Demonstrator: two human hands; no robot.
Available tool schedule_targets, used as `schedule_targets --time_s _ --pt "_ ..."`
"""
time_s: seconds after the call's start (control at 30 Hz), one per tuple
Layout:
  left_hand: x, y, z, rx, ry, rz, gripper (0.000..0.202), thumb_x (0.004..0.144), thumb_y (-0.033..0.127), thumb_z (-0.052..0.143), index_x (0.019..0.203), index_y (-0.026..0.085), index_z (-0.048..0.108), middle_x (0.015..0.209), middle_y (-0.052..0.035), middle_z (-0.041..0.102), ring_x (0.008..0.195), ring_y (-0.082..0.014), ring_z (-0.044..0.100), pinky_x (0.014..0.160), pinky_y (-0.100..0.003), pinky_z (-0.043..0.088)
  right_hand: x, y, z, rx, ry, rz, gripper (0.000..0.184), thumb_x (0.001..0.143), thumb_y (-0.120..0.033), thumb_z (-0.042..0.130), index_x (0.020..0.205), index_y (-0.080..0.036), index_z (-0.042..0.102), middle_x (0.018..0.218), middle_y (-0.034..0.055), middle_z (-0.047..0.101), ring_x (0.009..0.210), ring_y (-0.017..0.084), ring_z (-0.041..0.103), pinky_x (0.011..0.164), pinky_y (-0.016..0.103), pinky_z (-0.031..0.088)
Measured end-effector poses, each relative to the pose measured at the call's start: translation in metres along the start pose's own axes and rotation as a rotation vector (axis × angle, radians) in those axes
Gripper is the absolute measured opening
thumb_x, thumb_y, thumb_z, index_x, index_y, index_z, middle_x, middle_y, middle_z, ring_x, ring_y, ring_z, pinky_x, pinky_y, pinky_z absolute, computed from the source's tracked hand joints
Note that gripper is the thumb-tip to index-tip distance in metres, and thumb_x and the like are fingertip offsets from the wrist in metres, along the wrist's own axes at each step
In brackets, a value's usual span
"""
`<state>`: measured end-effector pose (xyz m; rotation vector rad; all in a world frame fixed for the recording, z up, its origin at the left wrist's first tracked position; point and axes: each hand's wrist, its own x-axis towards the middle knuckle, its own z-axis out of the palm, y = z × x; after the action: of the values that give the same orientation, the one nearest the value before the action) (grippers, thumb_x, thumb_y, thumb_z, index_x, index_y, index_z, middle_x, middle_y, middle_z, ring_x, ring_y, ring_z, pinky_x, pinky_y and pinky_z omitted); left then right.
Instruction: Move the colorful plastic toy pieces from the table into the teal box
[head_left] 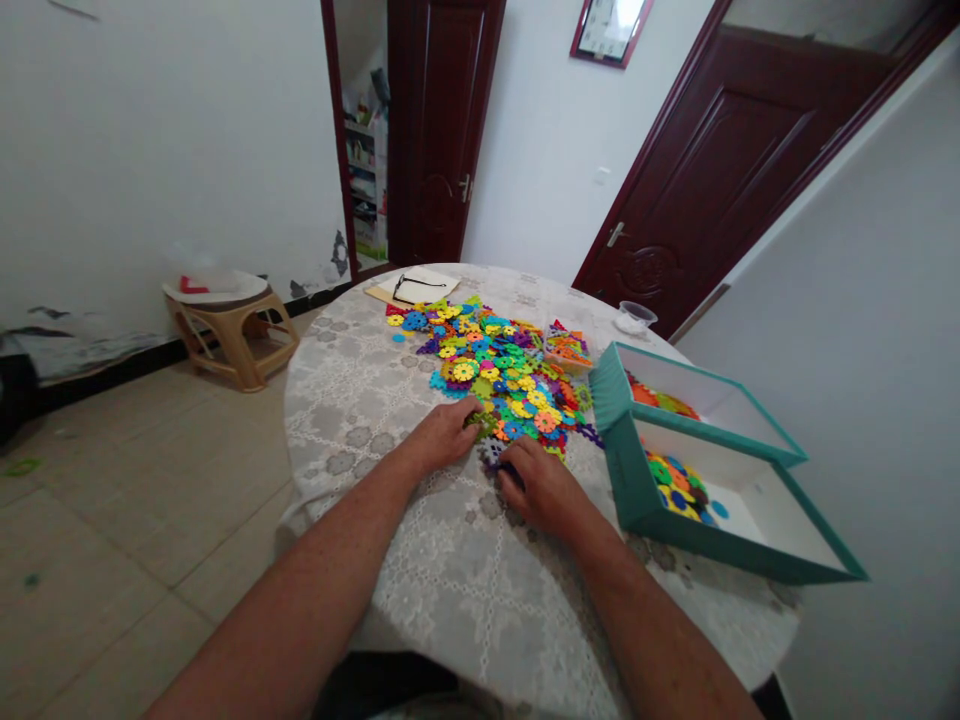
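Note:
A heap of plastic snowflake discs [517, 380] in many colours covers the middle of the round table. At its near edge, my left hand [442, 437] is closed, thumb and fingers pinching an olive-green piece [480, 424] of joined discs. My right hand [541, 485] is just to the right and nearer to me, its fingers curled at a purple and pale piece [493, 453] of joined discs. Its fingertips are partly hidden, but they seem to grip the purple edge. The two pieces lie close together, and I cannot tell whether they are linked.
A teal box [626, 480] and its lid [709, 375], both holding discs, stand at the right. Behind the heap are a small clear tub of discs [568, 350] and a clear bowl [636, 318]. Glasses [420, 284] rest on paper at the back left. A plastic stool [247, 340] stands beyond.

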<state>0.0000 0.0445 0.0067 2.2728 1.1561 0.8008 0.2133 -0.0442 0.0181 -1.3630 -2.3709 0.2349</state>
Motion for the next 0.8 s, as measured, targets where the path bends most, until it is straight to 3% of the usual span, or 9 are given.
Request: schedule_targets --time_s 0.23,0.4,0.57,0.8 --pt "0.000 0.001 0.000 -0.030 -0.019 0.008 0.020 0.091 0.021 0.053 0.106 0.023 0.067 0.100 -0.0040 0.074 0.095 -0.0216 0.067 0.085 -0.030 0.049 0.006 0.023 0.001 -0.001 0.284 0.088 0.021 0.099 -0.016 0.043 0.101 -0.020 0.063 0.097 0.0106 0.065 0.095 0.025 0.060 0.087 0.036 0.048" --pt "-0.001 0.004 -0.001 -0.068 -0.021 0.020 0.024 0.088 0.020 0.055 0.107 0.023 0.069 0.101 -0.0032 0.076 0.095 -0.0215 0.068 0.087 -0.030 0.050 0.008 0.028 0.005 0.008 0.305 0.092 0.022 0.099 -0.016 0.042 0.104 -0.019 0.063 0.097 0.0110 0.065 0.097 0.025 0.061 0.089 0.037 0.048" --pt "-0.001 0.007 -0.001 -0.092 -0.046 0.032 0.033 0.085 0.017 0.055 0.114 0.023 0.070 0.109 -0.0027 0.077 0.100 -0.0210 0.070 0.091 -0.030 0.051 0.008 0.025 0.010 0.019 0.307 0.062 0.022 0.095 -0.017 0.054 0.116 -0.017 0.062 0.106 0.0124 0.065 0.100 0.026 0.060 0.091 0.039 0.049" --pt "0.001 0.003 -0.001 -0.075 -0.056 0.035 0.032 0.091 0.019 0.050 0.115 0.021 0.071 0.113 -0.0054 0.077 0.104 -0.0225 0.070 0.096 -0.032 0.051 0.007 0.018 0.004 0.081 0.333 0.077 0.010 0.094 -0.017 0.054 0.101 -0.019 0.061 0.098 0.0083 0.063 0.090 0.023 0.059 0.082 0.034 0.047"
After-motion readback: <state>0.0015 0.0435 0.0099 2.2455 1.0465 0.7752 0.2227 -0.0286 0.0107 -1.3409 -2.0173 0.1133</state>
